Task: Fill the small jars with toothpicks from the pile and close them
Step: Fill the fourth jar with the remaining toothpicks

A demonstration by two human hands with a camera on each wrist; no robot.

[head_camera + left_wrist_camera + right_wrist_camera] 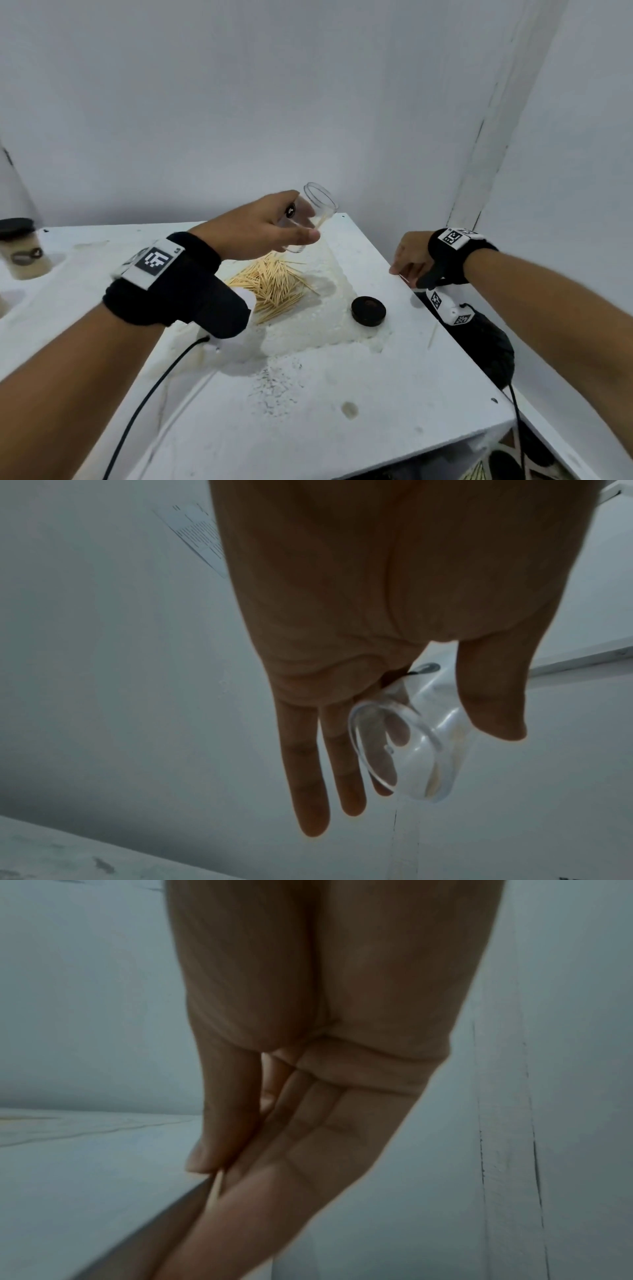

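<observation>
My left hand (301, 222) holds a small clear jar (317, 209) tilted in the air, mouth up and away, above the toothpick pile (270, 284). In the left wrist view the thumb (493, 718) and the fingers behind the glass grip the jar (411, 750); a pale toothpick or two (435, 777) lies along its inner wall. The jar's black lid (368, 311) lies flat on the table to the right of the pile. My right hand (399, 270) is at the table's right edge; its thumb (219, 1123) and forefinger pinch a thin toothpick (216, 1185) there.
A closed jar with a black lid (20, 250) stands at the far left. One stray toothpick (433, 337) lies near the white table's right edge (472, 373). A black cable (154, 387) runs from my left wrist. Walls close in behind and to the right.
</observation>
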